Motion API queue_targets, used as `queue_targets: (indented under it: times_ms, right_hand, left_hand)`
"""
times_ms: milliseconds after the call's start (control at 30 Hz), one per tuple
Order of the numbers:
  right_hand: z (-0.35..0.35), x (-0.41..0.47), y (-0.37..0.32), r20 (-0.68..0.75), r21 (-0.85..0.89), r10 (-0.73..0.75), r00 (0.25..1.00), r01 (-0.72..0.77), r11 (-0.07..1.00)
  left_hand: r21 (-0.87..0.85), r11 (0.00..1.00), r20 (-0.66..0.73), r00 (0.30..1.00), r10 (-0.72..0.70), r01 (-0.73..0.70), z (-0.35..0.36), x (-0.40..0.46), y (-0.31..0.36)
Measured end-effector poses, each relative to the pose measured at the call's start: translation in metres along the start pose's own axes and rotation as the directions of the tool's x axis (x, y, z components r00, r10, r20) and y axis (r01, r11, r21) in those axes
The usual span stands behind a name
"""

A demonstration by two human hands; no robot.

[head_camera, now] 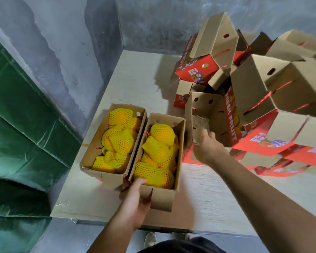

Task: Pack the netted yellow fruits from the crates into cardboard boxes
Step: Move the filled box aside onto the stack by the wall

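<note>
Two open cardboard boxes (154, 195) on the tabletop (135, 73) are already filled with netted yellow fruits (158, 152); no crates are in view. The step in hand is judged to be the fetching of an empty box (206, 106) from the heap at the right. The left hand (135, 199) is clamped on the near end wall of the right-hand filled box. The right hand (207, 145), arm outstretched and blurred, is laid against the empty box's flap; its grip cannot be told. Next, that box must be drawn clear without toppling the heap.

Grey concrete walls (66, 52), green tarpaulin (22, 125)
</note>
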State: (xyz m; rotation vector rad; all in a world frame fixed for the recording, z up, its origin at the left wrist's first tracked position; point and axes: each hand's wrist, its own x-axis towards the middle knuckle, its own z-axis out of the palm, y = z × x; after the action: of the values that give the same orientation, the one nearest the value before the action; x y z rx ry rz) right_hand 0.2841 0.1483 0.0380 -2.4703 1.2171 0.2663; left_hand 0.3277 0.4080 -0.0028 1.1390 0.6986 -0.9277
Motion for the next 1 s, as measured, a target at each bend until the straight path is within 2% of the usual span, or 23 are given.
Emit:
queue_targets:
  times_ms: [33, 100, 167, 233, 300, 367, 433, 467, 533, 600, 700, 800, 933, 1000]
  right_hand:
    - [0.008, -0.010, 0.017, 0.048, -0.031, 0.016, 0.999, -0.015, 0.999]
    - [0.021, -0.029, 0.040, 0.072, -0.020, -0.041, 0.997, 0.042, 0.999]
    - [0.026, -0.047, 0.051, 0.000, 0.073, -0.116, 0.993, 0.115, 0.991]
    - [0.020, -0.065, 0.059, -0.163, 0.236, -0.154, 0.975, 0.190, 0.953]
    - [0.000, -0.083, 0.066, -0.407, 0.356, -0.136, 0.903, 0.294, 0.887]
    - [-0.029, -0.096, 0.070, -0.611, 0.358, -0.096, 0.786, 0.382, 0.852]
    - [-0.059, -0.102, 0.075, -0.726, 0.299, -0.068, 0.684, 0.403, 0.865]
    - [-0.073, -0.100, 0.079, -0.753, 0.266, -0.052, 0.655, 0.375, 0.888]
    - [-0.097, -0.092, 0.087, -0.742, 0.216, -0.021, 0.670, 0.269, 0.939]
    - [-0.113, -0.083, 0.093, -0.664, 0.215, 0.007, 0.748, 0.182, 0.959]
    - [-0.117, -0.076, 0.094, -0.614, 0.182, -0.016, 0.789, 0.161, 0.970]
    - [-0.112, -0.076, 0.093, -0.620, 0.157, -0.026, 0.784, 0.157, 0.975]
    - [-0.109, -0.084, 0.100, -0.683, 0.194, 0.022, 0.730, 0.153, 0.969]
    - [-0.107, -0.093, 0.109, -0.700, 0.185, -0.011, 0.714, 0.196, 0.963]
  left_hand:
    - [0.033, 0.999, 0.011, 1.000, -0.026, 0.026, 0.000, -0.003, -0.003]
    - [0.155, 0.980, -0.016, 0.992, -0.126, 0.127, 0.006, -0.012, -0.006]
    - [0.218, 0.954, -0.080, 0.978, -0.195, 0.208, 0.012, -0.017, -0.009]
    - [0.227, 0.946, -0.047, 0.973, -0.227, 0.231, 0.020, -0.021, -0.011]
    - [0.264, 0.927, -0.015, 0.962, -0.273, 0.267, 0.026, -0.025, -0.016]
    - [0.324, 0.903, 0.029, 0.951, -0.309, 0.283, 0.032, -0.030, -0.023]
    - [0.357, 0.897, 0.071, 0.950, -0.304, 0.260, 0.037, -0.030, -0.027]
    - [0.348, 0.905, 0.081, 0.953, -0.291, 0.246, 0.037, -0.027, -0.027]
    - [0.316, 0.919, 0.095, 0.956, -0.278, 0.236, 0.038, -0.021, -0.021]
    - [0.257, 0.935, 0.074, 0.960, -0.270, 0.244, 0.042, -0.013, -0.016]
    - [0.187, 0.959, -0.012, 0.977, -0.215, 0.213, 0.053, -0.010, -0.021]
    - [0.106, 0.981, -0.059, 0.986, -0.155, 0.161, 0.060, -0.009, -0.032]
    - [0.086, 0.987, -0.056, 0.989, -0.134, 0.139, 0.059, 0.001, -0.034]
    - [0.060, 0.992, -0.048, 0.993, -0.105, 0.107, 0.057, 0.001, -0.038]
